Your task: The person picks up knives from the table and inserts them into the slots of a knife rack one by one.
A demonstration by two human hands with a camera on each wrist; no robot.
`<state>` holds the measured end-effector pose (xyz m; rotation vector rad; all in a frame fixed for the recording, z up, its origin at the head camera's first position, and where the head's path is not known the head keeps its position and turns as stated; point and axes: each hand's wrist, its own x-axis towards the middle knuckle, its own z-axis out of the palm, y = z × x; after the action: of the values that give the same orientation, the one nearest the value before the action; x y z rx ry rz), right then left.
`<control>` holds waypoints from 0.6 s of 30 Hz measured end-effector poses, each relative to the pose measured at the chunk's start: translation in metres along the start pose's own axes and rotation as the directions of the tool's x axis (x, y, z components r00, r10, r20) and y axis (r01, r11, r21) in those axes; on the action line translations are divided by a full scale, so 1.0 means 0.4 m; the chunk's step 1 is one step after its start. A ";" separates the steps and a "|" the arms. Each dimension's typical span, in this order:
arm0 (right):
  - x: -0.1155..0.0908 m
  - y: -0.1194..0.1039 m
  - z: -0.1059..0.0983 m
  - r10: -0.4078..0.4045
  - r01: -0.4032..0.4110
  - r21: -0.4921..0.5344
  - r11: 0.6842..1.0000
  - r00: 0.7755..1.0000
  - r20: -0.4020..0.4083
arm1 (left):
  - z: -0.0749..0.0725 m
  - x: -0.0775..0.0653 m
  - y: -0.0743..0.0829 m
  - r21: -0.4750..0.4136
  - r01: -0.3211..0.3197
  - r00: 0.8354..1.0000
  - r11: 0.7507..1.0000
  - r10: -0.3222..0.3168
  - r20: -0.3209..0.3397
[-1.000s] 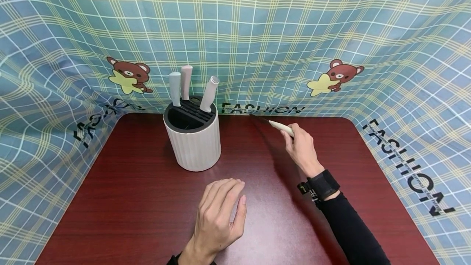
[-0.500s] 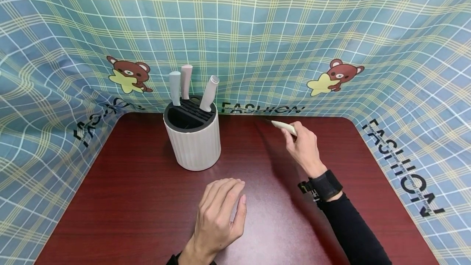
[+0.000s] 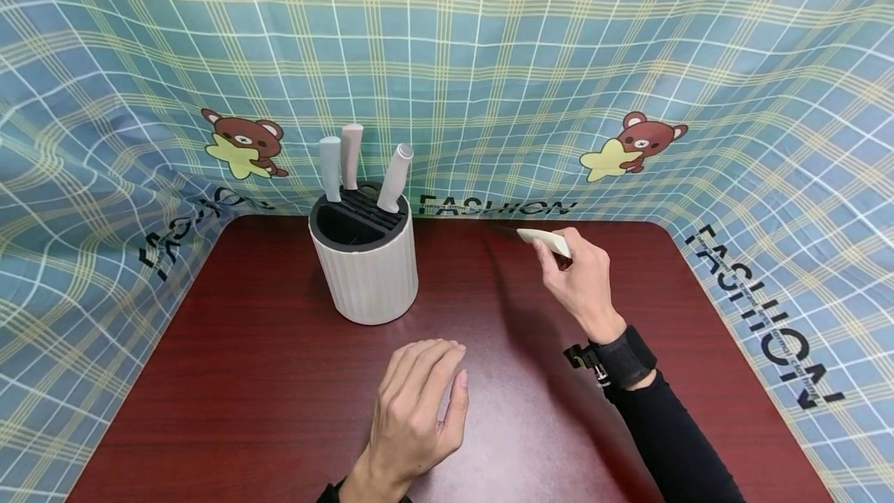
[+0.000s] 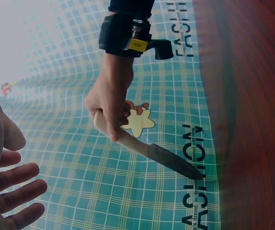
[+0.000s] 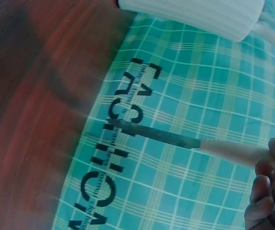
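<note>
My right hand (image 3: 578,274) grips a small knife by its cream handle (image 3: 545,239), above the back right part of the table. In the right wrist view the knife's dark blade (image 5: 159,134) points away from the fingers, over the printed cloth. The left wrist view shows the same knife (image 4: 137,146) with its tip angled down. My left hand (image 3: 419,410) is near the table's front, fingers together and slightly bent, holding nothing. Left of the middle stands a white ribbed knife block (image 3: 370,278) with a blue-grey handle (image 3: 331,169), a pink handle (image 3: 351,154) and a pale handle (image 3: 396,177) sticking up.
The dark red wooden table (image 3: 237,379) has rounded back corners. A blue-green plaid cloth (image 3: 447,60) with printed bears hangs behind it and along both sides. The block has a wide open compartment (image 3: 345,227) at its front and narrow slots behind.
My right hand has shifted slightly to the right with the knife, and its handle has turned a little in the fingers. The left hand and the knife block stay in place.
</note>
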<state>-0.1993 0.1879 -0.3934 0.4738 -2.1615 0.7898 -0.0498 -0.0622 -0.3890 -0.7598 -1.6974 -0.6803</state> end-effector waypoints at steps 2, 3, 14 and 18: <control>0.005 -0.007 -0.004 -0.015 0.015 0.023 1.000 1.000 -0.020 | 0.000 0.001 -0.001 0.003 -0.002 1.000 1.000 0.002 -0.002; 0.008 -0.010 -0.007 -0.017 0.018 0.032 0.999 0.999 -0.027 | -0.001 0.002 -0.001 0.006 -0.003 1.000 1.000 0.003 -0.004; 0.033 -0.065 -0.038 -0.036 0.048 0.103 0.994 0.993 -0.109 | -0.001 0.002 -0.003 0.016 -0.011 1.000 1.000 0.011 -0.019; 0.041 -0.081 -0.045 -0.042 0.057 0.124 0.991 0.992 -0.121 | 0.000 0.001 -0.004 0.011 -0.010 1.000 1.000 0.010 -0.022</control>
<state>-0.1821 0.1749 -0.3590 0.5302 -1.9917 0.9091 -0.0512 -0.0631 -0.3888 -0.7502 -1.6754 -0.6695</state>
